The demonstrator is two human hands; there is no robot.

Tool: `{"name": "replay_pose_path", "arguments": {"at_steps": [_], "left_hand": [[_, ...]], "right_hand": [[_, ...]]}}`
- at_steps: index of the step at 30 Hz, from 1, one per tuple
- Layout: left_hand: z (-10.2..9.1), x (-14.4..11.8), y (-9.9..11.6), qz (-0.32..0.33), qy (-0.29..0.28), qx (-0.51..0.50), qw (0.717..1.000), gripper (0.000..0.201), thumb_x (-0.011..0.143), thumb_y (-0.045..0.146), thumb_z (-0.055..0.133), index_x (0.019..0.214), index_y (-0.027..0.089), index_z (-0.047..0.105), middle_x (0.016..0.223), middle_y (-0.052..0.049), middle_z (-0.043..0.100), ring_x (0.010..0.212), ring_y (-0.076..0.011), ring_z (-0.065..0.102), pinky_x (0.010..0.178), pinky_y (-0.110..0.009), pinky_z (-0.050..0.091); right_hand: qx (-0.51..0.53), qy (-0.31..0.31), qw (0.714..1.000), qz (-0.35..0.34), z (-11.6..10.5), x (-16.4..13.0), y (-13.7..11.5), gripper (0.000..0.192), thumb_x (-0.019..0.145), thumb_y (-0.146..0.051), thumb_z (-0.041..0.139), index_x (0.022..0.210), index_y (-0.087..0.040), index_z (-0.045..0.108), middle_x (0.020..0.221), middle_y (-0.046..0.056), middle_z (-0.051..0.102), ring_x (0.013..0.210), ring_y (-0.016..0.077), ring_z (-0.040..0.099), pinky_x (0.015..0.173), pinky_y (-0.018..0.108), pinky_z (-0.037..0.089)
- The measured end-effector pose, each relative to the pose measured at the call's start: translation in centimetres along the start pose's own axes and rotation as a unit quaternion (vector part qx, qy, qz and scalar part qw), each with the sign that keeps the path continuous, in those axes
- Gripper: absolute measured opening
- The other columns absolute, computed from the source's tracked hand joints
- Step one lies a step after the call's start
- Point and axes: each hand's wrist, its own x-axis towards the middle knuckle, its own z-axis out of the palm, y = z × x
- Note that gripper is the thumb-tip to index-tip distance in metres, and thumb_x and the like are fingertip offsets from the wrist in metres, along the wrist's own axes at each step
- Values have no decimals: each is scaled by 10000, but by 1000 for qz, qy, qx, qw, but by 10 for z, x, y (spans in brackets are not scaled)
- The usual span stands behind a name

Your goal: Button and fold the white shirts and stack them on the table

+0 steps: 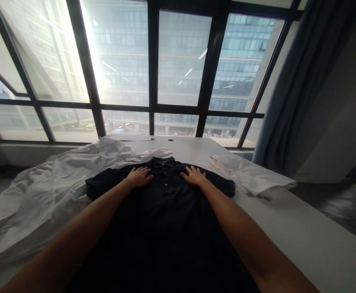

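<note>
We press our left hand (140, 177) and right hand (194, 176), fingers spread flat and grasping nothing, on the dark shirt (162, 211) either side of its collar.

Dark navy polo shirt (166, 211), short-sleeved. Lies flat on the white bench (302, 236), front side up, collar at the far end toward the window, hem toward the near edge. Collar folded down; button placket runs down the middle of the chest, small pale buttons visible, apparently fastened. Both sleeves spread outward to the sides. Fabric over the chest looks smooth; lower body too dark to read folds. Left sleeve overlaps the edge of loose white cloth (44, 195).
</note>
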Motion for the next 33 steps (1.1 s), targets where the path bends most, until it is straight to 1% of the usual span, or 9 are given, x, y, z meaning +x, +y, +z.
{"name": "replay_pose_path", "arguments": {"at_steps": [3, 8, 13, 17, 21, 26, 28, 30, 33], "left_hand": [[1, 15, -14, -11, -22, -14, 1000, 762, 911, 670, 344, 1527, 221, 347, 1596, -118, 267, 1474, -320, 237, 1163, -547, 160], [6, 34, -27, -10, -30, -30, 999, 852, 863, 734, 363, 1534, 210, 336, 1606, -114, 229, 1487, -321, 193, 1177, -520, 137], [12, 27, -28, 29, 5, -24, 999, 728, 944, 630, 279, 1542, 216, 317, 1619, -92, 193, 1501, -277, 152, 1188, -498, 86], [-11, 1, -29, 9, 54, 35, 998, 581, 987, 520, 307, 1459, 216, 458, 1579, -105, 333, 1458, -284, 279, 1168, -478, 175], [-52, -37, -51, -109, 60, 105, 987, 508, 955, 471, 448, 1226, 86, 638, 1360, -218, 566, 1265, -366, 492, 1024, -490, 379], [-87, -73, -88, -289, 14, 47, 956, 418, 849, 464, 640, 971, 66, 675, 1079, -200, 689, 1068, -332, 601, 857, -403, 481], [-92, -81, -96, -301, 5, -9, 954, 344, 766, 413, 741, 746, 83, 648, 770, -123, 693, 912, -293, 638, 757, -326, 499], [-93, -86, -99, -299, 23, -74, 951, 338, 682, 305, 811, 560, 100, 572, 529, -56, 587, 743, -276, 643, 638, -296, 498], [-95, -89, -99, -274, 122, -151, 942, 367, 631, 162, 814, 457, 112, 494, 400, 5, 457, 554, -248, 601, 511, -300, 472]], "right_hand": [[-4, -40, 999, -7, 4, 27, 8, 830, 897, -763, 243, 1579, -296, 168, 1655, 58, 45, 1497, 364, -2, 1125, 670, 29], [-13, -32, 999, -33, 6, 53, 16, 827, 887, -773, 262, 1573, -319, 185, 1655, 37, 62, 1501, 341, 2, 1139, 648, 25], [-6, -12, 999, -35, 8, 40, 14, 827, 897, -775, 185, 1580, -311, 149, 1653, 43, 77, 1503, 325, 20, 1149, 625, 29], [11, 33, 999, 3, -1, 17, 24, 799, 930, -726, 137, 1588, -274, 112, 1648, 73, 105, 1500, 320, 59, 1140, 641, 66], [-21, 124, 989, 80, -18, -4, 60, 640, 992, -565, 220, 1478, -204, 427, 1530, 161, 385, 1402, 344, 334, 1118, 610, 189], [-6, 106, 985, 135, -24, -21, 103, 470, 965, -372, 352, 1287, -179, 633, 1366, 180, 562, 1226, 313, 554, 1000, 417, 409], [-9, 108, 984, 138, -22, -25, 111, 455, 920, -324, 438, 1296, -152, 627, 1351, 201, 572, 1213, 311, 569, 978, 383, 424], [-20, 119, 982, 142, -21, -28, 114, 507, 877, -315, 521, 1331, -102, 592, 1344, 237, 569, 1209, 329, 572, 964, 381, 433], [-36, 121, 980, 151, -22, -29, 119, 583, 836, -380, 623, 1331, -76, 585, 1315, 249, 589, 1214, 356, 564, 945, 398, 446]]}}
